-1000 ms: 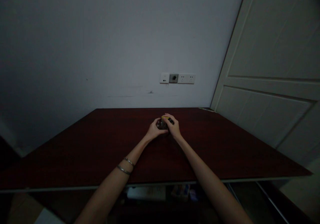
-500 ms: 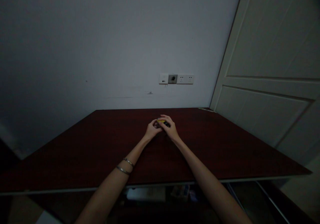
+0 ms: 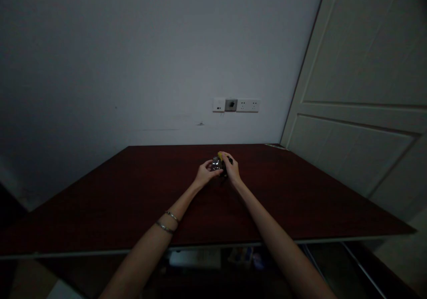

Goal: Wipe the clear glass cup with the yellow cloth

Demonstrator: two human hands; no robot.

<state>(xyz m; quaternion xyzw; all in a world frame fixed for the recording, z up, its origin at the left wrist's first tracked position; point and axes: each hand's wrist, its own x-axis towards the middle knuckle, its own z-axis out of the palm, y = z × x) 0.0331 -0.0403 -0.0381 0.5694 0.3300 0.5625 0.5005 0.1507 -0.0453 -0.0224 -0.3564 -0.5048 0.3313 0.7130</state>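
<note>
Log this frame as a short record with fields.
Setting: dim room, dark red table, white wall
Left hand: grips small shiny object; two bracelets on forearm
Right hand: closed on the same object, beside its yellow part
Object identity: too dark to tell
Background: wall sockets, white door at right

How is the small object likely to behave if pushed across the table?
Probably light: the object fits between the fingertips of the left hand and right hand. Its silvery part glints, so it may be hard and somewhat slippery. On the smooth table it would likely slide easily; whether it would roll is unclear in this dim light.
</note>
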